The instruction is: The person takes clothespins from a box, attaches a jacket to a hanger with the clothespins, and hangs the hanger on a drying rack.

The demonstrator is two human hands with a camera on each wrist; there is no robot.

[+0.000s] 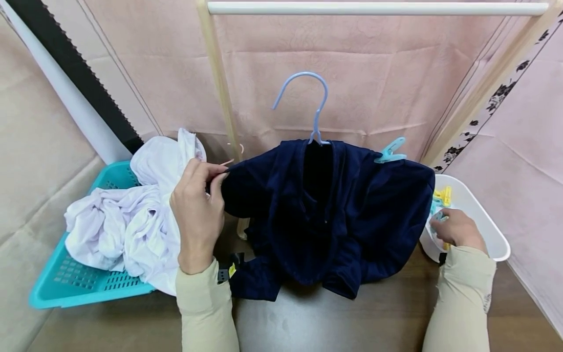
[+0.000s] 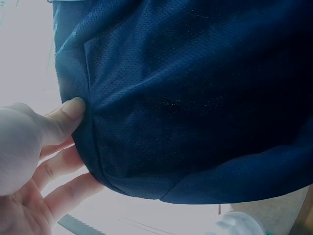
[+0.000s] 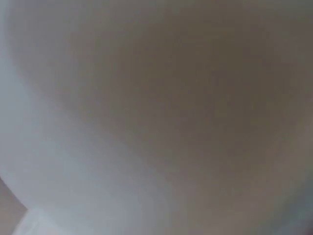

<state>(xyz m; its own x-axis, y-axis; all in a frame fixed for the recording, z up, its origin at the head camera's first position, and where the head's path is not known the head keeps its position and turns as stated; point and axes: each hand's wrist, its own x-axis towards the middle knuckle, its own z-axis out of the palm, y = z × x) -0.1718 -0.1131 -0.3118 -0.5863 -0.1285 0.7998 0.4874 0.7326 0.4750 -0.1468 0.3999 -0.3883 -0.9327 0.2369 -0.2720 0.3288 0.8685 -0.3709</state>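
A navy shirt (image 1: pixel 290 210) is draped on a light-blue hanger (image 1: pixel 323 98), whose hook stands up out of the neck opening. My left hand (image 1: pixel 198 210) pinches the shirt's left shoulder edge between thumb and fingers; the left wrist view shows the thumb (image 2: pixel 73 108) on the fabric. A light-blue clothespin (image 1: pixel 390 150) is clipped to the shirt's right shoulder. My right hand (image 1: pixel 459 227) is down in a white tub (image 1: pixel 479 220), its fingers curled on a light-blue clothespin (image 1: pixel 438 215). The right wrist view is too blurred to show it.
On the left stands a turquoise basket (image 1: pixel 88 278) with crumpled white clothes (image 1: pixel 127 225) heaped in it. Behind the shirt rises a wooden rack with a white rail (image 1: pixel 374 8). More clothespins (image 1: pixel 443 195), yellow and blue, lie in the tub. A brown tabletop (image 1: pixel 308 322) lies beneath.
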